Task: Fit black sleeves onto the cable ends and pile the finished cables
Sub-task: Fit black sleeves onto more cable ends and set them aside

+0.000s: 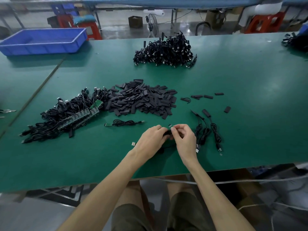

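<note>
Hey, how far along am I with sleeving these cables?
Done: a few sleeved cables lie right of your hands, and the far heap looks finished too. In hand: your left hand grips a sleeve while your right hand pinches the cable end. Left: the big bare-board heap, one loose cable and a large sleeve pile. Plenty remains.

A green bench [233, 114] is filling the view, with a blue bin [41, 48] sitting at its far left corner. Beyond the far edge, red stools [266, 21], a cardboard box [135, 22] and a fan [153, 25] are standing on a shiny grey floor [120, 31].
</note>
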